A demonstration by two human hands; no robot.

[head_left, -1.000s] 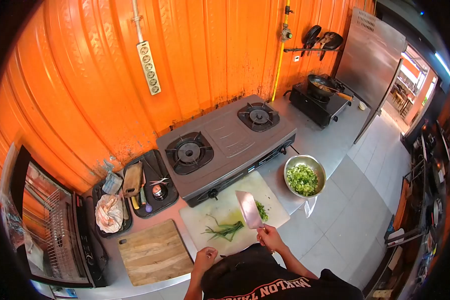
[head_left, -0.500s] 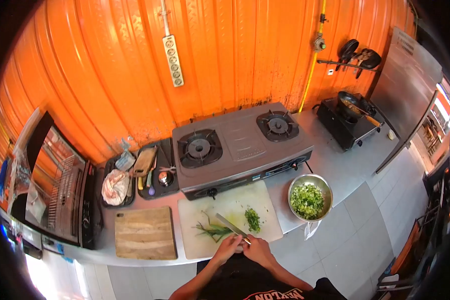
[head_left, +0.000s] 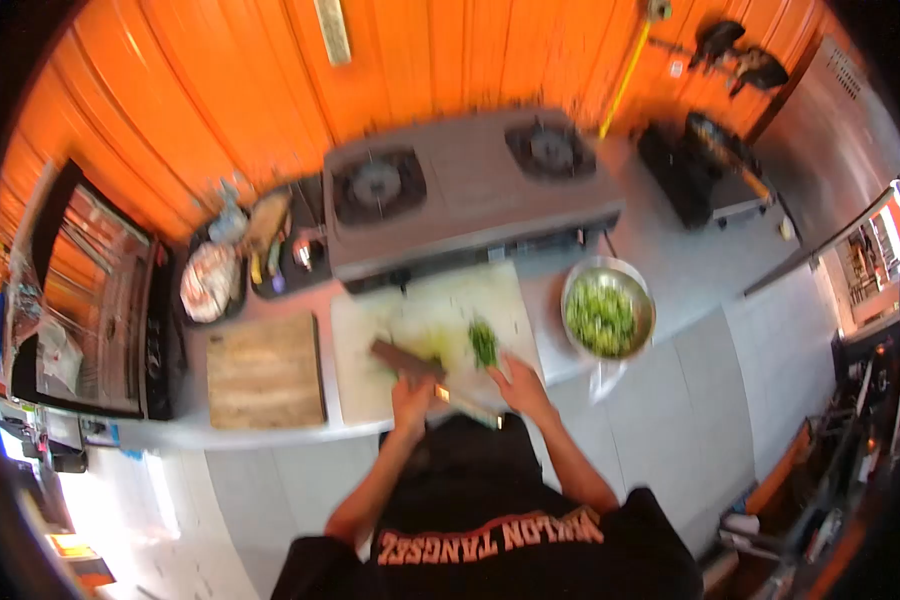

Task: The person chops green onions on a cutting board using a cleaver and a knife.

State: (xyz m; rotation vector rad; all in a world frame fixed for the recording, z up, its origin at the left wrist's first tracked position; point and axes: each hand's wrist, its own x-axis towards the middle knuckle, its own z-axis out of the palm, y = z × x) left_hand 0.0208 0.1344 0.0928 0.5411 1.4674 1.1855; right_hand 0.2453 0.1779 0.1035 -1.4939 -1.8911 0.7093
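Left hand [head_left: 410, 402]: fingers grasping blurred knife [head_left: 408, 361]. Right hand [head_left: 523, 388]: fingers released, near chopped greens [head_left: 483, 343] at its 11 o'clock, contact unclear. Metal bowl [head_left: 647, 318], its 2 o'clock.

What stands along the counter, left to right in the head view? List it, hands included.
Glass-doored oven, wooden board, left hand, small greens pile, right hand, metal bowl, black burner.

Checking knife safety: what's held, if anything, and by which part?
Left grip apparently holds the knife near where blade meets handle. Right grip is at the chopped greens; whether it holds any cannot be told.
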